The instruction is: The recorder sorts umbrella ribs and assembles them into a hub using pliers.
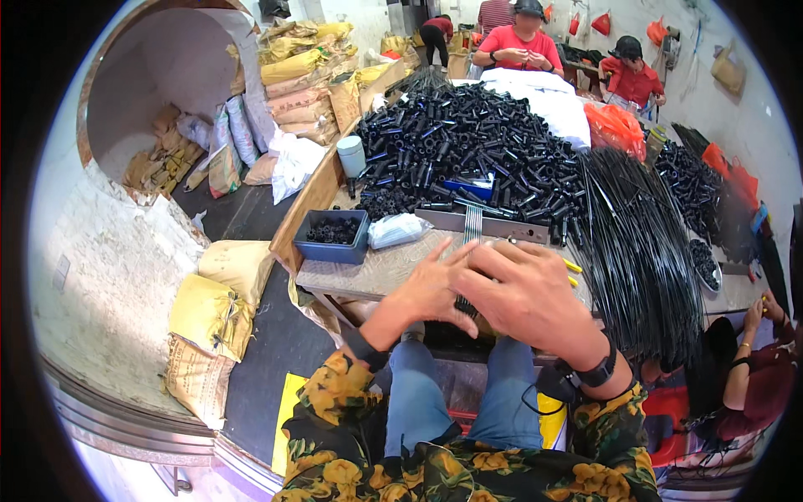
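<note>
Left grip (422, 289) in the head view is spread, with its thumb and fingers apart, just beside some thin rods (473, 222). Right grip (527, 289) has bent fingers and sits over the near part of those rods; it hides what is under it, so I cannot tell if it pinches them. The rods lie side by side across a long metal strip (519, 230), near the front edge of the table (355, 274), maybe so they stay neat and both grips can get to them with no big stretch. At the left of the table sits a blue-grey box (331, 253), and its walls likely stop the little black parts (333, 227) from rolling off. A plastic bag (398, 231) lies between the box and the strip. Farther back is a big heap of black tubes (460, 138), with a wooden board (314, 201) along the left side that probably keeps things in. Long black rods (640, 251) lie in one bunch at the right, perhaps to leave room in the middle.
</note>
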`<move>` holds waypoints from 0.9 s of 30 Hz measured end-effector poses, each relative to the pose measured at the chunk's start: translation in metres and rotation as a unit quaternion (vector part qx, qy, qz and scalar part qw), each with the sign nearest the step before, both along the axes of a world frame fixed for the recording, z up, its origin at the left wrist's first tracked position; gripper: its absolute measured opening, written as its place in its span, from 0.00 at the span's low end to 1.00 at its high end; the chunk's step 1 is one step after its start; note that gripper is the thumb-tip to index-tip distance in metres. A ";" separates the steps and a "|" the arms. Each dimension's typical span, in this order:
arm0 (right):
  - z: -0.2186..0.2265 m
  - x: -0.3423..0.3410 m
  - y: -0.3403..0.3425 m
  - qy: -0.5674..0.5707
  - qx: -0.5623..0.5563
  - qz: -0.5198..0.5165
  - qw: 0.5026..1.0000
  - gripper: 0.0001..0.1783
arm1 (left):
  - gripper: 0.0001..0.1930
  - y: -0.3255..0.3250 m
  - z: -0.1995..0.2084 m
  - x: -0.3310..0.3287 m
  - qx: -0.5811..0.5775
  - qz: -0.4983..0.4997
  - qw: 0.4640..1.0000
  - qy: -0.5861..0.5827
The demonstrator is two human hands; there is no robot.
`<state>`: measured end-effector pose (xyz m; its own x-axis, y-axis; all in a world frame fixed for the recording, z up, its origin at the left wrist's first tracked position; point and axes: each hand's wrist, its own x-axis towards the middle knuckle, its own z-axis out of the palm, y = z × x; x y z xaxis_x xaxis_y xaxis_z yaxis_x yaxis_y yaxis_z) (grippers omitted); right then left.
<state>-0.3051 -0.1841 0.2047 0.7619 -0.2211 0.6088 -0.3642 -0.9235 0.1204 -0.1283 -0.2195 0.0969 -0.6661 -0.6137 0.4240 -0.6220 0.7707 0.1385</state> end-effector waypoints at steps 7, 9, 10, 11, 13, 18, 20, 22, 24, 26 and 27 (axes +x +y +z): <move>0.002 -0.041 0.051 0.115 0.064 0.032 0.991 0.09 | 0.44 -0.004 -0.084 -0.007 -0.052 0.075 0.993 -0.080; -0.003 -0.051 0.066 0.137 0.103 0.071 0.983 0.09 | 0.41 -0.001 -0.092 -0.015 -0.051 0.073 0.995 -0.034; -0.004 -0.055 0.076 0.138 0.102 0.072 0.982 0.09 | 0.41 0.003 -0.094 -0.016 -0.051 0.074 0.995 -0.032; -0.005 -0.061 0.087 0.159 0.118 0.090 0.976 0.09 | 0.40 0.008 -0.096 -0.018 -0.088 0.084 0.992 -0.032; 0.010 -0.082 0.107 0.190 0.143 0.140 0.961 0.12 | 0.34 0.028 -0.091 -0.022 -0.149 0.093 0.984 0.017; 0.027 -0.242 0.205 -0.291 -0.048 0.493 0.819 0.07 | 0.11 0.090 -0.051 -0.077 -0.010 -0.022 0.964 0.265; 0.011 -0.267 0.219 -0.303 0.076 0.447 0.838 0.07 | 0.10 0.121 -0.032 -0.046 -0.021 0.010 0.977 0.214; -0.021 -0.258 0.224 -0.291 0.202 0.245 0.902 0.01 | 0.14 0.123 -0.003 -0.013 -0.102 0.040 0.982 0.152; -0.053 -0.243 0.223 -0.268 0.305 0.001 0.914 0.07 | 0.18 0.085 0.017 0.018 -0.101 0.033 0.994 0.039; -0.072 -0.208 0.161 -0.045 0.472 0.049 0.879 0.11 | 0.18 0.089 0.051 0.064 -0.144 0.100 0.980 -0.099; -0.112 -0.185 0.151 -0.003 0.523 -0.031 0.852 0.21 | 0.19 0.085 0.063 0.078 -0.145 0.098 0.969 -0.172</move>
<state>-0.4902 -0.0335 0.0931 0.7269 -0.6843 0.0585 -0.4132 -0.5038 -0.7586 -0.0506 -0.1343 0.1601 -0.6815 -0.6305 0.3715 -0.7312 0.6084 -0.3086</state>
